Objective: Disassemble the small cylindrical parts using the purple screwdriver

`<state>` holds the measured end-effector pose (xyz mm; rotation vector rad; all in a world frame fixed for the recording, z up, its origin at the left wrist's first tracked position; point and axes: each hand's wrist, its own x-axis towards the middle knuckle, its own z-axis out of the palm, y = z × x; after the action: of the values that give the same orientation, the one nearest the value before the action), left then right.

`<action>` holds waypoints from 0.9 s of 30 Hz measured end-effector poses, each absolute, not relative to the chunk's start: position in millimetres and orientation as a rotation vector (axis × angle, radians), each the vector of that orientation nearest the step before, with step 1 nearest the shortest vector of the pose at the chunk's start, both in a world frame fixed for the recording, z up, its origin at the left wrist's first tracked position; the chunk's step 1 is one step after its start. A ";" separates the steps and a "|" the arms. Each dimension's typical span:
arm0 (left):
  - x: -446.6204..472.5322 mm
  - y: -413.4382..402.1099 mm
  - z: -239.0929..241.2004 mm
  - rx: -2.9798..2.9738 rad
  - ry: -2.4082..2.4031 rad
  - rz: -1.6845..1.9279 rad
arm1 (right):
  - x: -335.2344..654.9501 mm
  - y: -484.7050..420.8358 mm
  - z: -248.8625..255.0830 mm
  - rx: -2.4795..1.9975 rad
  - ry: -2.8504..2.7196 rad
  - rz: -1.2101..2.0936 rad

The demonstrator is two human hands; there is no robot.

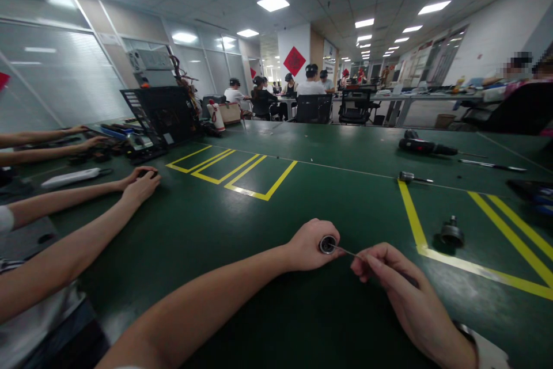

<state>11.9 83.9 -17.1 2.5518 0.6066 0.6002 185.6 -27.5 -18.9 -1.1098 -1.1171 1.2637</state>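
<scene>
My left hand [311, 244] is wrapped round a round metal part [327, 244], which looks like a drill chuck; its hollow end faces me. A thin screwdriver [351, 253] is pinched in my right hand [391, 282], with its slim shaft pointing left. The shaft's tip reaches the opening of the metal part; how deep it sits I cannot tell. Most of the handle is hidden by my fingers. To the right of my hands, a second metal piece [452, 235] with a narrow stem stands on the green table inside yellow tape.
Farther right lie a power drill [425, 145], a small metal shaft piece [415, 178], a slender rod [492, 166] and a dark case [536, 193]. At left, a co-worker's hands [142, 182] hold something dark. Beyond them are a white tool [71, 178] and an open computer case [162, 113].
</scene>
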 end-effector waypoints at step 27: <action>14.0 78.1 -16.3 2.616 0.518 0.443 | 184.9 -37.0 -26.0 -1.074 -1.849 0.261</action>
<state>14.0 78.1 -16.3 2.6156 0.5184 0.4434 184.9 -37.0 -26.0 -1.0740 -1.8488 0.2606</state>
